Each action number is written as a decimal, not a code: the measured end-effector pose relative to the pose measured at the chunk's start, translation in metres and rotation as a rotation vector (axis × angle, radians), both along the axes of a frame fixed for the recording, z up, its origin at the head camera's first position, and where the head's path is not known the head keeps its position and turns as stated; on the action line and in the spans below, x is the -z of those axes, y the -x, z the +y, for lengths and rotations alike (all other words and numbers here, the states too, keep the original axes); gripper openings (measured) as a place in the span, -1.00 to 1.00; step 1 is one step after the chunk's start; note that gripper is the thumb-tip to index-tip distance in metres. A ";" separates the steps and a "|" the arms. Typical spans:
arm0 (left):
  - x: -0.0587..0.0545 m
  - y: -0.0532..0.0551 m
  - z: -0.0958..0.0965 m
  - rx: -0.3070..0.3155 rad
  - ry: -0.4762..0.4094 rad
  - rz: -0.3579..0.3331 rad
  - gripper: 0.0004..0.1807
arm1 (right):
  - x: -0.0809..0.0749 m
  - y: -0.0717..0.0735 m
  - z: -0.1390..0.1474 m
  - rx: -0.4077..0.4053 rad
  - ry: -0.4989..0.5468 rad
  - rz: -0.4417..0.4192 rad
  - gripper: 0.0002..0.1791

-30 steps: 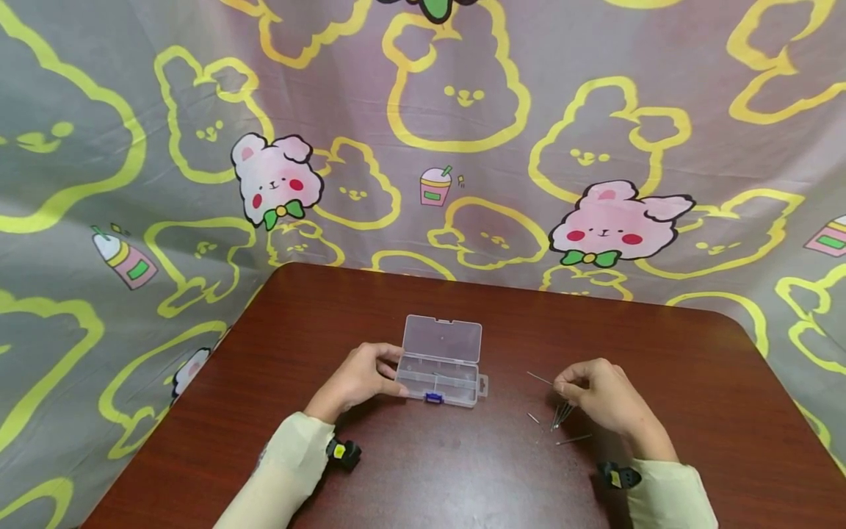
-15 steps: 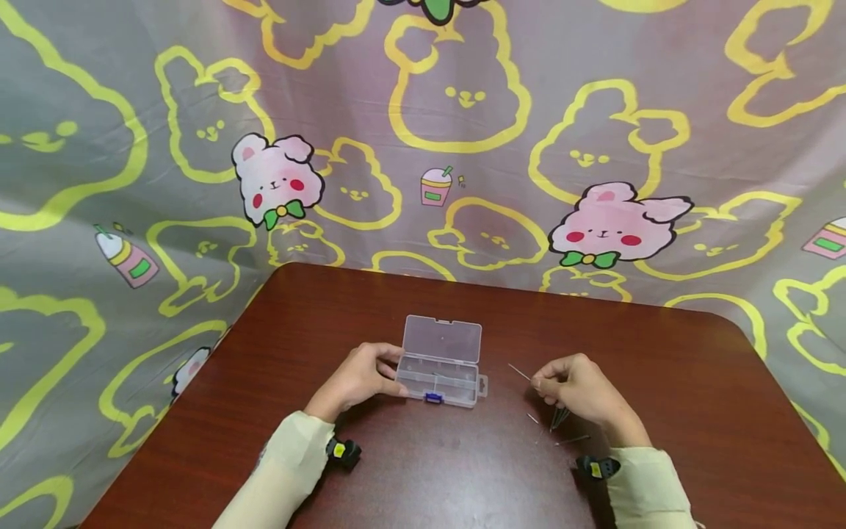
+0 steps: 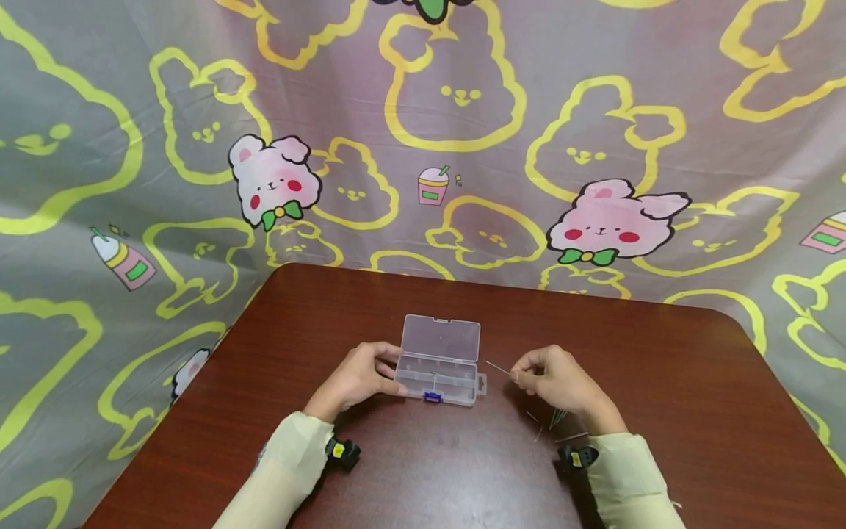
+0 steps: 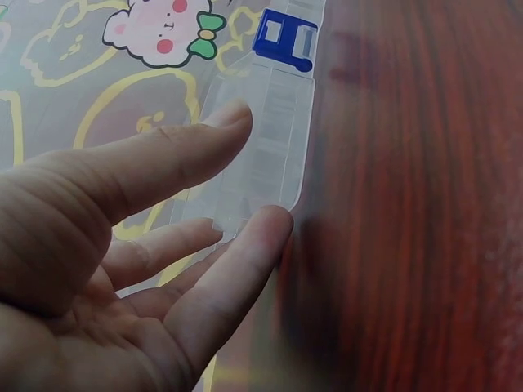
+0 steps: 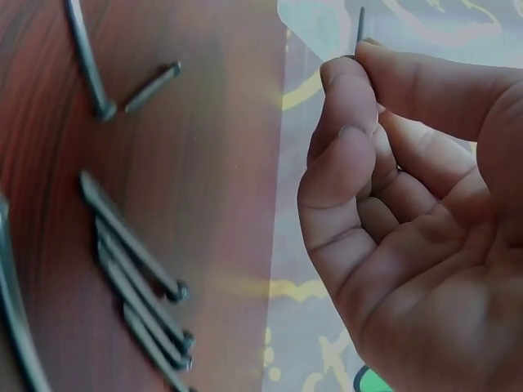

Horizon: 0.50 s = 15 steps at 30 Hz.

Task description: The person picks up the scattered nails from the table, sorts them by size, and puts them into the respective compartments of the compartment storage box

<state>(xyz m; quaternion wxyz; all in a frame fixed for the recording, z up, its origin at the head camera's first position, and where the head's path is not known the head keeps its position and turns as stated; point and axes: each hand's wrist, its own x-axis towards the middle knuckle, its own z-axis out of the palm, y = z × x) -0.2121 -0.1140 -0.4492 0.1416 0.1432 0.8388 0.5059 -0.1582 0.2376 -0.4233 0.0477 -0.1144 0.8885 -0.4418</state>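
A clear plastic compartment box (image 3: 456, 394) stands on the table with its lid (image 3: 441, 339) raised at the back and a blue latch (image 3: 432, 397) at the front. My left hand (image 3: 360, 376) holds the box's left end, thumb at the front corner and fingers further back; the left wrist view shows a fingertip at the box's corner. Just right of the box, my right hand (image 3: 555, 378) pinches a thin metal nail (image 3: 497, 366) between thumb and index finger. It points up and left toward the box. The pinched end is hidden by the fingertips.
Several loose nails (image 5: 135, 245) lie on the brown table (image 3: 330, 316) beneath and in front of my right hand, some bunched together. A hanging tab (image 3: 482, 384) sticks out from the box's right end. A patterned cloth (image 3: 357, 88) hangs behind the table.
My right hand has moved left with the nail, from above the loose nails to near the box's right end. My left hand and the box have stayed in place.
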 end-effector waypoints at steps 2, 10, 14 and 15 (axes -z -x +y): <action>0.000 0.000 0.000 0.001 0.000 -0.003 -0.25 | 0.000 0.001 -0.003 -0.006 -0.015 0.014 -0.92; 0.000 0.000 0.000 -0.001 0.003 -0.009 -0.25 | 0.002 0.005 -0.012 -0.018 -0.053 0.047 -0.90; 0.000 0.000 0.000 -0.005 -0.001 -0.008 -0.26 | 0.001 0.008 -0.016 -0.028 -0.080 0.066 -0.90; 0.000 0.000 0.000 -0.007 -0.002 -0.009 -0.26 | 0.001 0.009 -0.017 -0.031 -0.088 0.072 -0.90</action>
